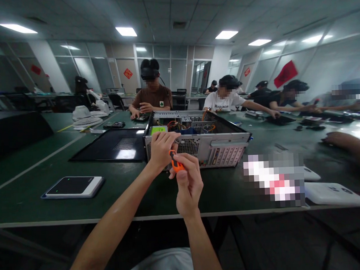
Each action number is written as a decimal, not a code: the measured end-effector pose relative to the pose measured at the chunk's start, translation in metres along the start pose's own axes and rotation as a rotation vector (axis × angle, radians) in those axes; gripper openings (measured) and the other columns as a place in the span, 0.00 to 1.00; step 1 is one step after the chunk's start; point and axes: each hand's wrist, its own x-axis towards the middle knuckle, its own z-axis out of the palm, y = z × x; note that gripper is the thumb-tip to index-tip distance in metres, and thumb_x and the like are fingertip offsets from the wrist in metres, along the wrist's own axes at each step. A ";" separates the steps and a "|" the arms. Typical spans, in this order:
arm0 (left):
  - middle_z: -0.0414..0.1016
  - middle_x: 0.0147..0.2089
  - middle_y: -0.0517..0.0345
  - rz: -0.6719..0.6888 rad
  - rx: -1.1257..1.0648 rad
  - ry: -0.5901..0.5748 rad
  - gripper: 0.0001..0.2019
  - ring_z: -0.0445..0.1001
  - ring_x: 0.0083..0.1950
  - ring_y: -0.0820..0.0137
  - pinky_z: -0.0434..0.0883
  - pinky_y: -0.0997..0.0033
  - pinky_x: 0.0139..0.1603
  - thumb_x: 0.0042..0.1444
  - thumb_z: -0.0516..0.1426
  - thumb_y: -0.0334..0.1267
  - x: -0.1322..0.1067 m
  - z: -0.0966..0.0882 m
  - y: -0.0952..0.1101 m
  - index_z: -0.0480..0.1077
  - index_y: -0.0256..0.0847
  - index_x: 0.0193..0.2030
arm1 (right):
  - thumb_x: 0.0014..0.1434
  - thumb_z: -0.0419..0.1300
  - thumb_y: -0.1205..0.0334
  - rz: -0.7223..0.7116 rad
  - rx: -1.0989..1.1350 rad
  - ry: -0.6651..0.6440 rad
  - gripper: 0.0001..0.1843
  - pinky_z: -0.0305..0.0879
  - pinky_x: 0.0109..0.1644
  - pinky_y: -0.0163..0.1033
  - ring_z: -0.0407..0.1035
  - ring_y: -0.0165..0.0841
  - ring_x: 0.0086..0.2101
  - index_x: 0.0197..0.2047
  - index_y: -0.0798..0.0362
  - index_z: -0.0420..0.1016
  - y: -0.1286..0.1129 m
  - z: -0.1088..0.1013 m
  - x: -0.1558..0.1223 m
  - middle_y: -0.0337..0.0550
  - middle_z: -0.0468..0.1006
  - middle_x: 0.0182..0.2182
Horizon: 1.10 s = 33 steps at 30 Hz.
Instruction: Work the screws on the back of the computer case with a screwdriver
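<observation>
An open desktop computer case [216, 143] lies on its side on the green table [35, 173], its rear panel facing me. My left hand [161, 148] rests curled against that rear panel near the power supply grille. My right hand [188, 182] is closed round the orange handle of a screwdriver [175, 162], whose tip points toward the rear panel and is hidden behind my left hand. Cables and a green label show inside the case.
The case's black side panel [111, 146] lies flat to its left. A white-edged black device [73, 186] sits at the near left, white devices [334, 192] at the near right. Several people work across the table; another person's arm [350, 143] reaches in from the right.
</observation>
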 end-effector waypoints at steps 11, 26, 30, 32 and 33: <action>0.83 0.51 0.55 -0.007 0.031 -0.007 0.20 0.77 0.52 0.61 0.61 0.54 0.61 0.58 0.53 0.25 -0.005 0.000 0.002 0.75 0.45 0.54 | 0.72 0.55 0.51 -0.023 -0.164 -0.049 0.14 0.71 0.52 0.48 0.70 0.39 0.50 0.42 0.47 0.80 -0.008 -0.006 -0.003 0.46 0.70 0.50; 0.84 0.49 0.56 0.010 0.034 0.044 0.20 0.78 0.50 0.62 0.62 0.56 0.59 0.58 0.54 0.24 -0.005 0.000 0.000 0.76 0.45 0.53 | 0.70 0.60 0.58 0.059 0.117 -0.110 0.17 0.76 0.41 0.40 0.74 0.30 0.37 0.61 0.41 0.71 -0.007 -0.010 -0.002 0.45 0.75 0.53; 0.84 0.50 0.54 0.013 0.013 0.021 0.20 0.78 0.51 0.61 0.62 0.55 0.58 0.57 0.54 0.24 -0.003 -0.002 0.001 0.76 0.44 0.54 | 0.73 0.54 0.56 0.116 0.141 -0.144 0.11 0.77 0.43 0.41 0.75 0.30 0.38 0.54 0.44 0.74 -0.010 -0.010 -0.005 0.47 0.71 0.58; 0.84 0.50 0.54 0.009 0.011 0.008 0.21 0.78 0.50 0.61 0.63 0.55 0.57 0.58 0.54 0.24 -0.003 -0.003 0.001 0.76 0.44 0.54 | 0.72 0.56 0.53 0.108 0.042 -0.149 0.11 0.76 0.49 0.45 0.74 0.35 0.46 0.51 0.45 0.78 -0.010 -0.010 -0.006 0.48 0.68 0.58; 0.84 0.50 0.55 0.009 0.016 0.005 0.21 0.78 0.50 0.62 0.63 0.55 0.57 0.58 0.54 0.24 -0.003 -0.002 0.001 0.76 0.44 0.54 | 0.70 0.59 0.51 0.095 -0.006 -0.149 0.12 0.75 0.52 0.46 0.73 0.37 0.49 0.49 0.45 0.79 -0.010 -0.011 -0.006 0.48 0.67 0.56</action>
